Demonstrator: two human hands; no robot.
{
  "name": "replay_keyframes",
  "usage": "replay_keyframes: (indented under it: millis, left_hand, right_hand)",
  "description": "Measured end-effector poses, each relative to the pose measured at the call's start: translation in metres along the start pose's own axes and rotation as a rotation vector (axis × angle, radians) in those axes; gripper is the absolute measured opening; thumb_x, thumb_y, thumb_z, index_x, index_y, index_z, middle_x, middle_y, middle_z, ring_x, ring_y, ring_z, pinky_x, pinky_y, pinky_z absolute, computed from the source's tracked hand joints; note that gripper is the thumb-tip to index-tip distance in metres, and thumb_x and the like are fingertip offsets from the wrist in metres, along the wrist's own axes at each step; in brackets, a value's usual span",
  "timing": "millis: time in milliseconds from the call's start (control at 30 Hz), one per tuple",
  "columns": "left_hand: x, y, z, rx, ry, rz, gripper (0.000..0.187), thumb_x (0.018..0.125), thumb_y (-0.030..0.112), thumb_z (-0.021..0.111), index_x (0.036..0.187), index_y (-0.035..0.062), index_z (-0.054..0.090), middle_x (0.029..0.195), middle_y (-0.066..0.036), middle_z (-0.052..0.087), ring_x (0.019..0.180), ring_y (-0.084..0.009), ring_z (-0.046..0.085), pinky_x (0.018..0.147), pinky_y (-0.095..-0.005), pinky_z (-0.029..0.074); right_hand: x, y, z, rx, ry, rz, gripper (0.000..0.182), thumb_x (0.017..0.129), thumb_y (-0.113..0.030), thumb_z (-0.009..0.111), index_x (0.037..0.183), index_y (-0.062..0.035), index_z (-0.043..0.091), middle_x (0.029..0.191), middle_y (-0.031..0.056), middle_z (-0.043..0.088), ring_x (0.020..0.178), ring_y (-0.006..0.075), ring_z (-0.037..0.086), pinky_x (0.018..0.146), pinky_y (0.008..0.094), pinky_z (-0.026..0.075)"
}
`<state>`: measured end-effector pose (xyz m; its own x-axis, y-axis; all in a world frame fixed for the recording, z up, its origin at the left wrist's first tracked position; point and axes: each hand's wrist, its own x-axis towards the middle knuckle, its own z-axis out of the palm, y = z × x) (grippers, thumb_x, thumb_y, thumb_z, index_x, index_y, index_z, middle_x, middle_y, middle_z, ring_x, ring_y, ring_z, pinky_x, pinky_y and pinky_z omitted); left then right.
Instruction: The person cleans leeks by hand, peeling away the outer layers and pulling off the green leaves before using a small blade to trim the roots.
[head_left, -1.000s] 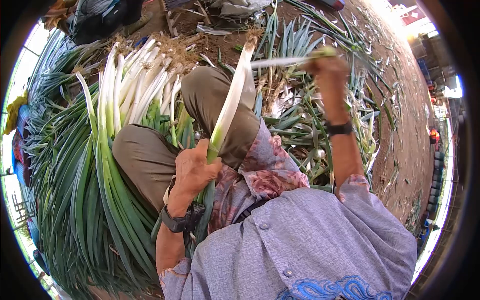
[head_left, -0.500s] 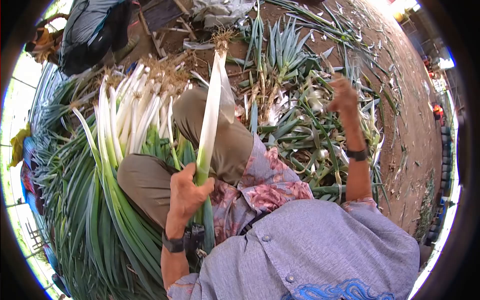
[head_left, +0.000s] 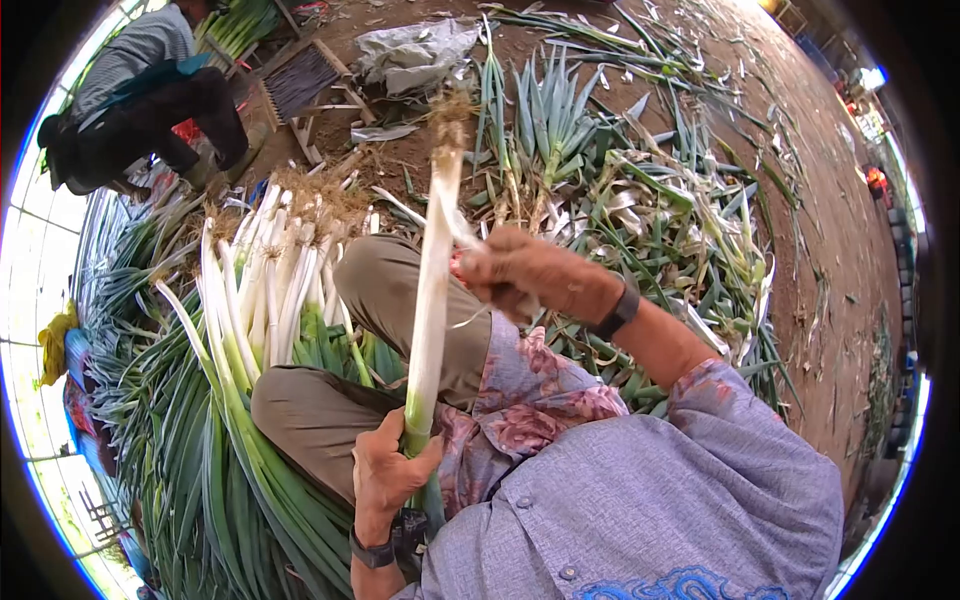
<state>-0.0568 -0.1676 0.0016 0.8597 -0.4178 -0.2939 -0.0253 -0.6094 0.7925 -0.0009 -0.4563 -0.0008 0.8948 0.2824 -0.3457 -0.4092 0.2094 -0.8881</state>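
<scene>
My left hand (head_left: 392, 470) is wrapped round the green part of a leek (head_left: 430, 300), which stands nearly upright with its roots at the top. My right hand (head_left: 530, 270), somewhat blurred, is closed just right of the white stalk. A loose white strip of leek skin (head_left: 458, 228) runs from the stalk to its fingers. Left of my knees lies a large bunch of leeks (head_left: 285, 270), white ends and roots pointing away from me, long green leaves toward me.
A heap of stripped leek leaves (head_left: 650, 240) covers the ground at right. A crumpled pale plastic sack (head_left: 415, 55) and a wooden frame (head_left: 305, 85) lie beyond. Another person (head_left: 150, 100) bends over at the far left.
My right hand has come from above the leaf heap leftward to the leek and closed on its loose skin. My left hand, still gripping the leek, sits slightly lower in view.
</scene>
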Motion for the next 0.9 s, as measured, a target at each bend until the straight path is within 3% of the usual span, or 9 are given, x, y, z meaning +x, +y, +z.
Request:
replay_keyframes:
  millis: [100, 133, 200, 267, 333, 500, 567, 633, 900]
  left_hand:
    - [0.003, -0.011, 0.001, -0.048, -0.010, -0.004, 0.031, 0.068, 0.014, 0.073, 0.093, -0.0018, 0.062, 0.066, -0.014, 0.062, 0.057, -0.0191, 0.059, 0.058, -0.0317, 0.047]
    - [0.003, -0.016, 0.001, -0.068, -0.015, -0.002, 0.031, 0.068, 0.013, 0.073, 0.093, -0.0023, 0.062, 0.066, -0.014, 0.062, 0.056, -0.0173, 0.058, 0.057, -0.0308, 0.047]
    - [0.001, -0.016, 0.001, -0.055, -0.015, -0.024, 0.027, 0.068, 0.010, 0.069, 0.089, -0.0039, 0.061, 0.064, -0.007, 0.058, 0.059, -0.0108, 0.051, 0.055, -0.0274, 0.044]
    - [0.002, -0.013, 0.003, -0.056, -0.005, -0.043, 0.025, 0.068, 0.008, 0.068, 0.089, -0.0045, 0.061, 0.064, -0.004, 0.057, 0.060, -0.0078, 0.049, 0.055, -0.0261, 0.043]
    - [0.003, -0.012, 0.004, -0.058, 0.004, -0.065, 0.027, 0.068, 0.009, 0.068, 0.091, -0.0043, 0.062, 0.065, -0.005, 0.059, 0.061, -0.0084, 0.051, 0.055, -0.0266, 0.044]
    - [0.003, -0.010, 0.010, 0.104, 0.026, 0.037, 0.032, 0.070, 0.014, 0.071, 0.097, 0.0001, 0.061, 0.069, -0.015, 0.063, 0.061, -0.0279, 0.060, 0.057, -0.0366, 0.049]
    - [0.001, -0.006, 0.011, 0.229, 0.041, 0.075, 0.032, 0.070, 0.015, 0.072, 0.097, 0.0019, 0.060, 0.068, -0.018, 0.063, 0.060, -0.0363, 0.063, 0.056, -0.0416, 0.049]
    - [-0.002, 0.006, 0.011, 0.367, 0.062, 0.117, 0.031, 0.070, 0.013, 0.070, 0.097, 0.0012, 0.058, 0.065, -0.016, 0.061, 0.055, -0.0364, 0.060, 0.052, -0.0433, 0.047]
    - [-0.017, 0.008, 0.024, 0.780, 0.177, 0.264, 0.038, 0.070, 0.012, 0.068, 0.103, -0.0037, 0.056, 0.063, -0.016, 0.055, 0.056, -0.0336, 0.056, 0.051, -0.0437, 0.041]
  right_hand:
    - [-0.026, -0.024, -0.045, 0.255, 0.492, -0.424, 0.019, 0.092, -0.028, 0.057, 0.092, -0.0096, 0.062, 0.076, -0.0020, 0.059, 0.059, 0.0036, 0.053, 0.048, 0.0165, 0.044]
    - [-0.024, -0.025, -0.109, 0.729, 0.168, -0.516, 0.014, 0.093, -0.023, 0.055, 0.099, -0.0107, 0.060, 0.078, -0.0033, 0.058, 0.067, 0.0048, 0.055, 0.059, 0.0175, 0.047]
    - [-0.037, -0.051, -0.179, 0.507, 0.335, -1.007, 0.013, 0.096, -0.016, 0.048, 0.099, -0.0061, 0.056, 0.069, -0.0058, 0.049, 0.058, 0.0064, 0.047, 0.061, 0.0222, 0.044]
    - [-0.065, -0.063, -0.251, 0.885, 0.092, -0.967, 0.018, 0.099, -0.014, 0.040, 0.097, -0.0028, 0.054, 0.056, -0.0059, 0.038, 0.044, 0.0073, 0.035, 0.054, 0.0213, 0.036]
    - [-0.075, -0.065, -0.243, 0.727, 0.396, -0.893, 0.023, 0.099, -0.019, 0.045, 0.093, -0.0013, 0.058, 0.056, -0.0041, 0.047, 0.044, 0.0077, 0.042, 0.050, 0.0244, 0.039]
    - [-0.034, -0.037, -0.162, -0.718, 0.767, 0.151, 0.041, 0.088, -0.042, 0.064, 0.081, -0.0016, 0.065, 0.067, 0.0051, 0.062, 0.053, 0.0104, 0.056, 0.044, 0.0298, 0.044]
    - [-0.007, -0.004, -0.154, -1.538, 0.749, 0.047, 0.042, 0.085, -0.041, 0.065, 0.071, -0.0019, 0.062, 0.059, 0.0075, 0.054, 0.054, 0.0159, 0.052, 0.051, 0.0326, 0.045]
    - [0.004, -0.001, -0.121, -1.076, 0.666, -0.360, 0.040, 0.085, -0.039, 0.065, 0.076, -0.0001, 0.062, 0.061, 0.0052, 0.053, 0.055, 0.0140, 0.056, 0.051, 0.0308, 0.047]
    - [0.033, -0.027, -0.058, -0.172, 0.250, -0.450, 0.046, 0.087, -0.026, 0.066, 0.115, 0.0070, 0.051, 0.084, 0.0103, 0.064, 0.058, 0.0127, 0.066, 0.049, 0.0252, 0.056]
